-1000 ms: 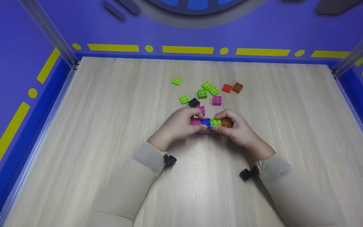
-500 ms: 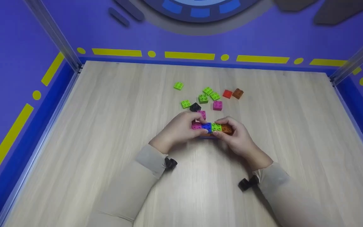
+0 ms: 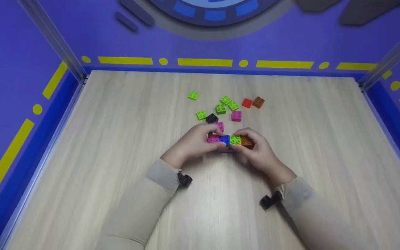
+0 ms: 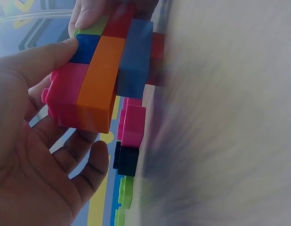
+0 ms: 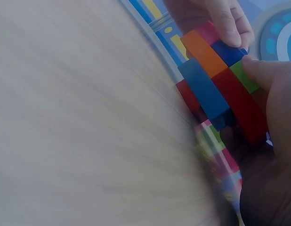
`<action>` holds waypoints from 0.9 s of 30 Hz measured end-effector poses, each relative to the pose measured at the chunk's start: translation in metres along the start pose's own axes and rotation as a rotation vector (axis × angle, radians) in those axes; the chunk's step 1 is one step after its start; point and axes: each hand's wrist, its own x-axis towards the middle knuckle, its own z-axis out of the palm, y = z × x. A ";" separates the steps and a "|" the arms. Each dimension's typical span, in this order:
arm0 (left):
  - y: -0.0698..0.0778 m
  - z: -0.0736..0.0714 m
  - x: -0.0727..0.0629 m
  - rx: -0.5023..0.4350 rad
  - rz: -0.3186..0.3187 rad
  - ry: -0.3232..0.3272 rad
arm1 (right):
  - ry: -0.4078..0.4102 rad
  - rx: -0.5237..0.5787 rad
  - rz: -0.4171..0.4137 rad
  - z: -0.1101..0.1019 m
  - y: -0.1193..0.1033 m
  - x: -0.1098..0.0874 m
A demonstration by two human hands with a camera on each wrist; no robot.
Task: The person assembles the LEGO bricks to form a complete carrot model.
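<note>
A built-up stack of toy building bricks stands on the table between both hands. Its top row runs pink (image 3: 213, 139), blue brick (image 3: 224, 140), lime green brick (image 3: 235, 139) and brown brick (image 3: 246, 141). Below that row lie a long orange brick (image 4: 101, 84) and a long red brick (image 5: 239, 106). Lower still are a long blue brick (image 4: 135, 59) and a red brick (image 4: 157, 56). My left hand (image 3: 197, 140) pinches the stack at the blue brick between thumb and index finger. At the lime green brick, my right hand (image 3: 259, 150) pinches it likewise.
Behind the stack lie loose bricks: pink (image 3: 236, 116), black (image 3: 211, 118), red (image 3: 247, 103), brown (image 3: 258, 102) and several green ones, including a green brick (image 3: 193, 95). Blue-purple panels (image 3: 200, 45) wall the table (image 3: 116, 121) at the back and sides.
The head view has shifted slightly. Both hands keep their pinch on the stack, and the loose bricks stay in place.
</note>
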 end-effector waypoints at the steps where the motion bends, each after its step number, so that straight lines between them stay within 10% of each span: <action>1: -0.001 -0.001 -0.001 -0.001 -0.003 -0.001 | -0.003 0.001 -0.010 0.002 0.000 0.001; 7: -0.006 -0.016 -0.001 -0.019 0.020 -0.023 | -0.002 -0.022 -0.033 0.004 0.000 0.004; 15: -0.005 -0.038 0.016 -0.057 -0.053 0.129 | 0.021 -0.059 0.002 -0.001 0.001 0.005; 27: -0.027 -0.024 0.035 0.040 -0.184 0.225 | 0.011 -0.057 0.019 -0.001 0.003 0.002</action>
